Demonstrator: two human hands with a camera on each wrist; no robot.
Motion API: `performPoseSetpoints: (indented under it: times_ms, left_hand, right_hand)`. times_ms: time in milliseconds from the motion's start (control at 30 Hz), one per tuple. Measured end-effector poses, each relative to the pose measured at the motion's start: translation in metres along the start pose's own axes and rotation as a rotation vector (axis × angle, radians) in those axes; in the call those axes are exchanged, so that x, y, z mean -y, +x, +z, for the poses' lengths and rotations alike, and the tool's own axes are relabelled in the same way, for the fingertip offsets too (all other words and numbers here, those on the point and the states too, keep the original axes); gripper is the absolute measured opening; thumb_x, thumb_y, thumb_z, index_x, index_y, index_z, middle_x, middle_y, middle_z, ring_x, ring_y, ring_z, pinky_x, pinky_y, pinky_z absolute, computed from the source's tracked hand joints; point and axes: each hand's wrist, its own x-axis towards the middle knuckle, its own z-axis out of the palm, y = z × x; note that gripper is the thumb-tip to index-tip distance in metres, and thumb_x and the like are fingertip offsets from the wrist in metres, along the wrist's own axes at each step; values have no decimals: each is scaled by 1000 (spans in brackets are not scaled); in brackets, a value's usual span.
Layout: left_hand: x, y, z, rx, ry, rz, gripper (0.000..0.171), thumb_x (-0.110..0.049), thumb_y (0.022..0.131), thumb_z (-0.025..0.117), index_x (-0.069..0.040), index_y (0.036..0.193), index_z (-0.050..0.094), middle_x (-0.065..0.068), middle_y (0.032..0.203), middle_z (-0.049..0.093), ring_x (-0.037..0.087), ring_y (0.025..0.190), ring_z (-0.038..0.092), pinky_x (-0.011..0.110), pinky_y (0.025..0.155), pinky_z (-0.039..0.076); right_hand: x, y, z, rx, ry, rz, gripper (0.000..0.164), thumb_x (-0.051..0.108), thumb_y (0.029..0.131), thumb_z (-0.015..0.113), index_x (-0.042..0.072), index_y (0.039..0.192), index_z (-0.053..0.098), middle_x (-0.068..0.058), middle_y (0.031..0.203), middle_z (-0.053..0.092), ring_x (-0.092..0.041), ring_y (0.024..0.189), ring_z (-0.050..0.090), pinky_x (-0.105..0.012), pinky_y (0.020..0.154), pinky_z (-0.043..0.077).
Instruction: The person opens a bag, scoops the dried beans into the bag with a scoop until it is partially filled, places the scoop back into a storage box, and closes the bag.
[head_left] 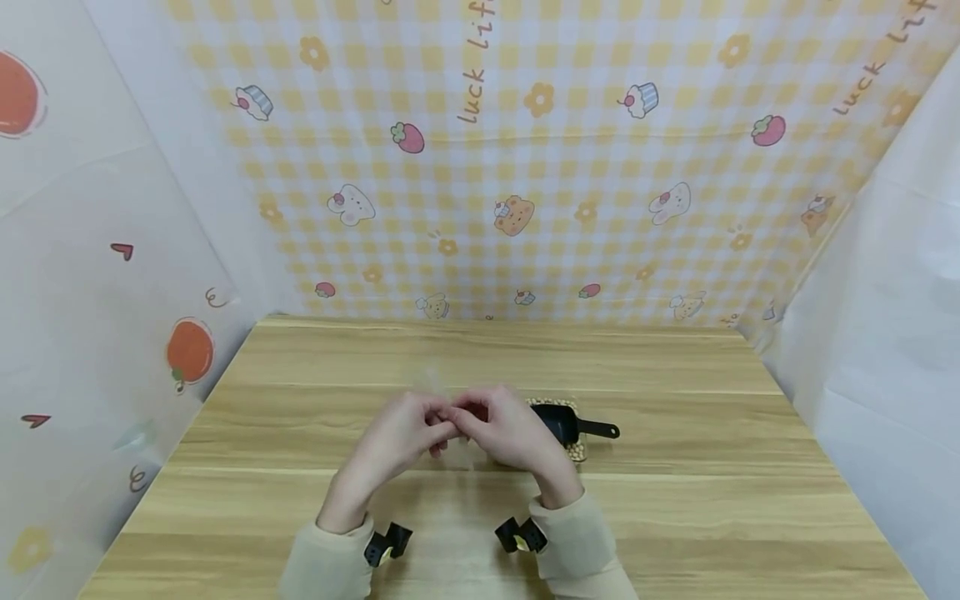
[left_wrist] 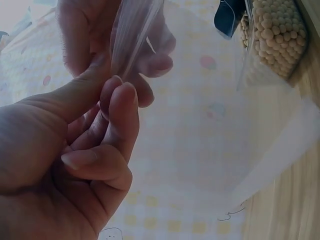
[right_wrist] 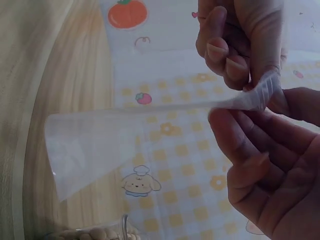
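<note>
- I see the left hand (head_left: pixel 405 429) clamped by thumb and fingertips on the gathered edge of a bag (right_wrist: pixel 90 150), its other fingers curled loosely below.
- The right hand (head_left: pixel 510 427) pinches the same edge, thumb against finger; the two sets of fingertips meet over the table, roughly midway between the arms.
- I judge they work so close together because the film is thin and slippery, and small opposed pinches give the best purchase on its layers.
- From that grip the bag hangs away from the palms, clear and limp, its far end wide and flat. I make out nothing inside it. The folds at the fingertips are bunched and the film is faint from the head, so I can't fairly say whether its mouth is parted.
- Just beside the right hand, partly hidden by it, a clear box (head_left: pixel 583 454) stands on the table (head_left: pixel 675 533), full of round, pale beans (left_wrist: pixel 275 40).
- A black scoop (head_left: pixel 558 423) lies on the beans, its handle (head_left: pixel 597 428) jutting past the box's right side; I take that placing as handy, since it leaves the handle free to grasp.
- Behind everything, a checked cloth (head_left: pixel 570 158) hangs beyond the table's far edge.
</note>
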Motion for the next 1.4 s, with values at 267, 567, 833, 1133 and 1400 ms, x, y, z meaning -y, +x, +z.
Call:
performPoseSetpoints:
  times_ms: [267,567,833,1133,1400]
  left_hand:
    - [5,1,-1,70,-24,41,16,-19,91,69,-10,78,69,-4,60,60,20,54,62,22,45,40]
    - [11,1,-10,95,-69,119,13,-24,98,60,-20,91,70,-5,73,63,11,54,52,24,46,42]
    - [14,3,-7,82,-119,114,26,-30,103,48,-18,91,68,-1,77,64,16,56,55,30,51,48]
    - [10,11,11,-262,87,187,31,-12,95,58,-16,65,57,-12,54,44,2,45,36,22,44,31]
    - [11,13,18,-432,254,283,37,-5,88,61,-20,57,45,-13,51,35,-2,43,27,19,41,25]
  right_hand:
    - [1,-3,-2,21,-66,30,22,15,99,52,19,99,73,11,74,64,-8,51,49,-25,46,40]
    - [-2,0,-2,-34,138,73,17,12,96,54,12,87,69,0,75,68,-17,65,65,-27,52,48]
    - [-6,-2,-6,-6,113,13,22,18,102,51,12,86,65,-7,77,65,-21,60,63,-26,48,43]
    - [-4,4,6,-149,-59,-11,23,17,102,49,13,83,60,2,59,55,-11,47,51,-26,43,41]
    - [-4,7,13,-256,-154,-35,24,14,100,50,17,78,58,8,53,49,-7,42,47,-25,42,40]
